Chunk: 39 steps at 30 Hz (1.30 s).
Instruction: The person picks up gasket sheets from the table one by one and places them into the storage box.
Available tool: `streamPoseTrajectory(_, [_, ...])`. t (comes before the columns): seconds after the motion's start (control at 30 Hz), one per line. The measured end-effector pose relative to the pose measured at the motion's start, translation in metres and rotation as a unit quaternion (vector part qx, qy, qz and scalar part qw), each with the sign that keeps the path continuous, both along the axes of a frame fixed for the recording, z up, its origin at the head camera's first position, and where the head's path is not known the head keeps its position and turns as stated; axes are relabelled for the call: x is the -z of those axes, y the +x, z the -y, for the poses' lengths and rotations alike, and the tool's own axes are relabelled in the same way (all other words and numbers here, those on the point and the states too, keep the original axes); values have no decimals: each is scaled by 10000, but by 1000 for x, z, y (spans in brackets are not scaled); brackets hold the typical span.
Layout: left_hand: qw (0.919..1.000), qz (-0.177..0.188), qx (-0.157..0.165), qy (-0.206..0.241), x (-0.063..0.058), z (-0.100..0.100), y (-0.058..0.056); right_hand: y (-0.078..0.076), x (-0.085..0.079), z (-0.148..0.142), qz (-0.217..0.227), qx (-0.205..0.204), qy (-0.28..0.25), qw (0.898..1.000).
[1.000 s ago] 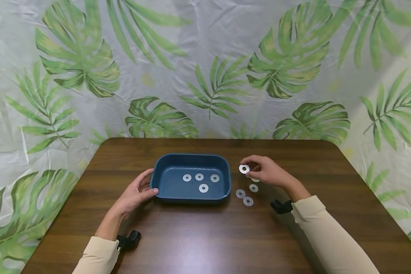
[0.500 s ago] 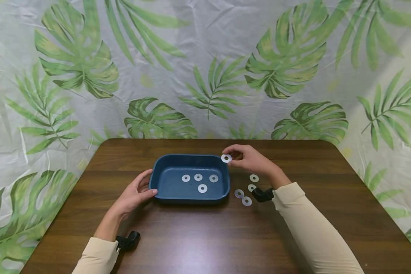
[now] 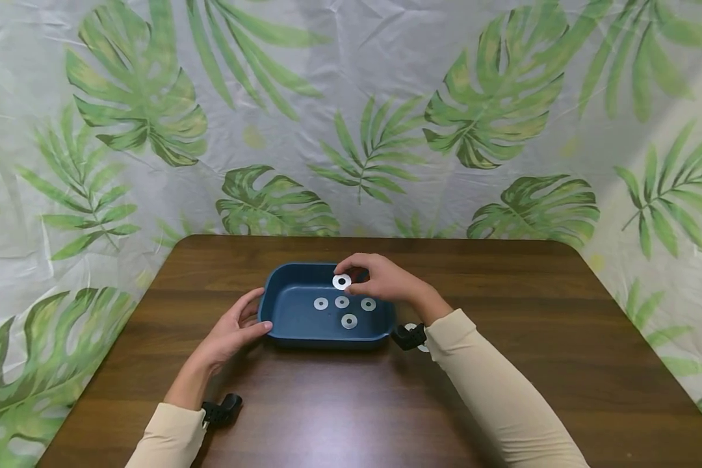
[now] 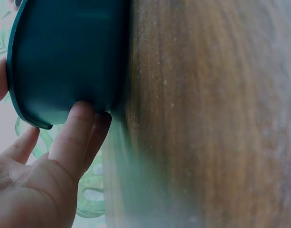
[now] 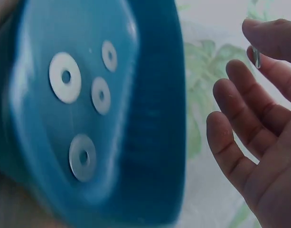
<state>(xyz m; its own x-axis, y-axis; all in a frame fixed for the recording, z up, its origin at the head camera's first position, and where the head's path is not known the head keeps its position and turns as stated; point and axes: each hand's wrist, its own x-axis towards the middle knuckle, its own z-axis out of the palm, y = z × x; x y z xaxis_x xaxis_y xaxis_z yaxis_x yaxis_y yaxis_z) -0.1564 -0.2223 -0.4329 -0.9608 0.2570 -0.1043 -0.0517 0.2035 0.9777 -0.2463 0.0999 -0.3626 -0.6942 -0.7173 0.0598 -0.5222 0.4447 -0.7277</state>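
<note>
Sleeves (image 3: 503, 400), cream cloth, two; a black wrist camera (image 3: 223, 411) at each cuff. Worktop (image 3: 304, 416), dark brown wood grain, glossy at its near part. Left hand (image 3: 228, 335): holds the left end of a blue rounded-rectangle tray (image 3: 327, 340) between thumb and fingers; a light, steady grip should be enough to stop it sliding. Loose pale ring-shaped washers (image 3: 424, 348): on the worktop just beside the tray's right end, partly hidden behind the right wrist; count cannot be told. Four flat silvery ring-shaped washers (image 5: 64, 61): lying flat on the tray floor, apart from one another. Right hand (image 3: 389, 281): over the tray, thumb and index finger pinched on one thin pale ring (image 3: 336, 282); other fingers off it. Ring apart from the four below, its face tipped toward the head view.

Handling note, by judgement — lower the ring near the floor and turn it level before parting the fingertips, lest it bounce or roll; favour the bare floor at left to avoid overlap. Backdrop (image 3: 380, 84): pale cloth, green leaf print.
</note>
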Motion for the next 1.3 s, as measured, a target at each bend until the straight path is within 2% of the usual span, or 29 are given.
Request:
streamPoseTrajectory(0.2, [10000,2,43,9,0,0,-1,5,6,18,179,-181,28,9997])
streamPoseTrajectory(0.4, [10000,6,-11,21,0,2,-2,5,10,28,129,-334,35,9994])
streamPoseTrajectory(1.13, [10000,-5,3,93,3,1,-3,5,16,38,409,-322,230,9984])
streamPoseTrajectory(1.3, [10000,0,-4,94,3,2,-3,4,15,34,413,-158,292,9986])
